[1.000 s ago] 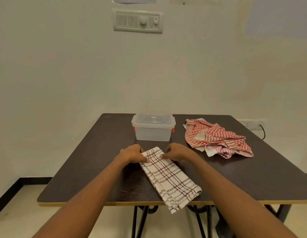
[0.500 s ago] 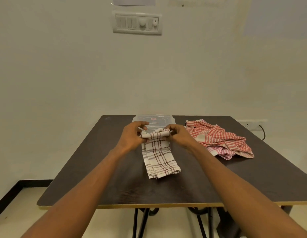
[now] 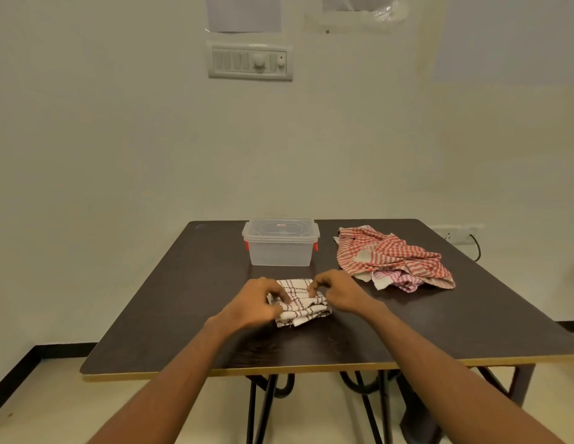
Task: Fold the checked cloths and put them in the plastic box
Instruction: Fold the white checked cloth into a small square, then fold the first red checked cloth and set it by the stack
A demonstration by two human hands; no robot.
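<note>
The dark brown counter (image 3: 183, 315) is taking up the lower half of the view, with a pale strip running along its near edge. Much of its surface on the left side and in front is lying bare, so there is open room around the hands.

At the back right, a loose heap of red checked cloths (image 3: 391, 254) is lying unfolded and crumpled, with a pinkish piece showing at its near side. It is reaching near to the right edge of the counter.

The plastic box (image 3: 281, 251) is standing at the back middle, clear, with its lid (image 3: 281, 226) on and red clips (image 3: 315, 246) at the sides. A small red label (image 3: 281, 224) is sitting on the lid, but its writing is too small to read.

Just in front of the box, a little apart from it, the brown checked cloth (image 3: 300, 302) is lying folded into a small thick packet, white with dark lines.

The left hand (image 3: 257, 302) is gripping the packet's left edge with its fingers (image 3: 281, 293) curled over it; this hand is looking a little blurred. The right hand (image 3: 340, 293) is pinching the upper right edge with bent fingers (image 3: 313, 285).
</note>
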